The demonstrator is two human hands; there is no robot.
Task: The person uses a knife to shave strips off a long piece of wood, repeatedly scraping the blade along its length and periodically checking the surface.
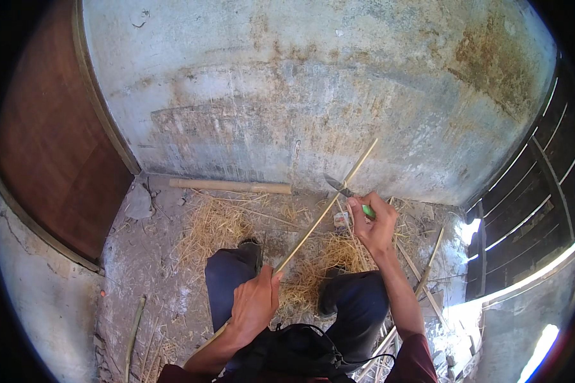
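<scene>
A long, thin, pale strip, likely bamboo [311, 231], slants up and to the right in front of me. Its lower part is gripped in my left hand [254, 302], and the tail end runs back along my left forearm. My right hand [375, 223] is closed around the green handle of a knife [338, 186]. The blade lies across the strip in its upper part, touching or just over it, with its tip pointing up and left. A thin curl or sliver shows by the blade.
Pale shavings [214, 226] are strewn over the floor between and around my feet. A bamboo pole [230, 186] lies along the base of the stained wall [300, 96]. Sticks [431, 258] lie at right, a greenish stick [134, 332] at left. A brown door [51, 127] stands left.
</scene>
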